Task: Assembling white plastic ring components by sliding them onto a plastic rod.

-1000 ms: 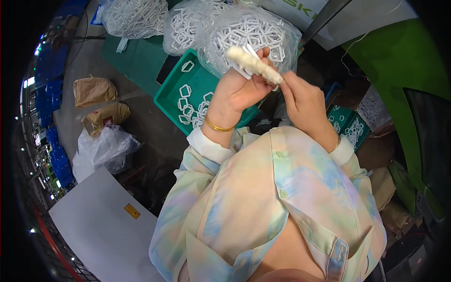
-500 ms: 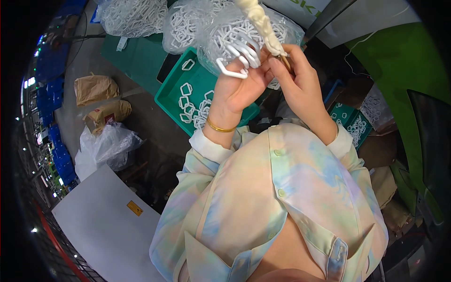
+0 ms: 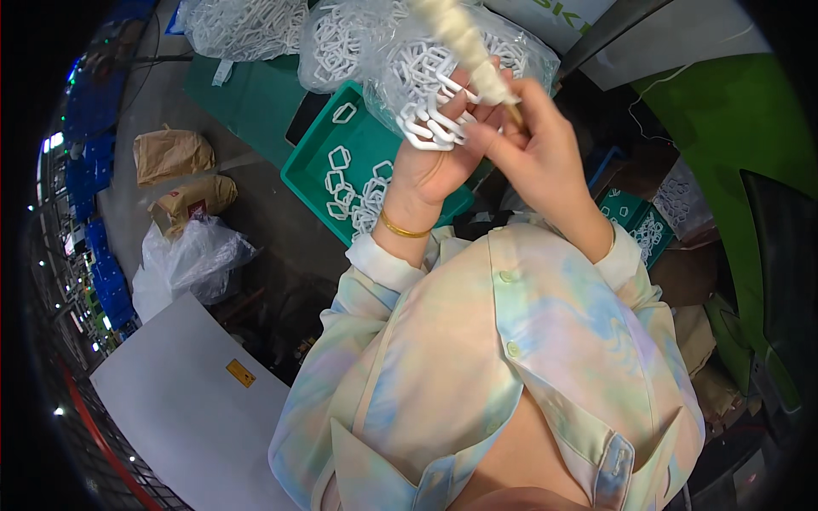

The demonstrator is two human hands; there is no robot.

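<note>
My left hand, palm up with curled fingers, holds several white six-sided plastic rings in a loose cluster. Close on its right, my right hand grips the thin brown lower end of a stick. A lumpy cream-coloured covering wraps the stick, whose upper part is blurred and leaves the top of the view. My right thumb reaches across to the rings; whether it touches them I cannot tell. Beneath my left hand is a green tray holding more of these rings.
Clear plastic bags full of white rings line the far side. Brown paper bags and a crumpled clear bag lie at left, above a pale grey panel. Another green tray stands at right, beside a green surface.
The rings in my left hand have dropped from hanging over the fingers to a bunched cluster nearer the palm. My right thumb has shifted left, toward them. The stick has swung slightly left.
</note>
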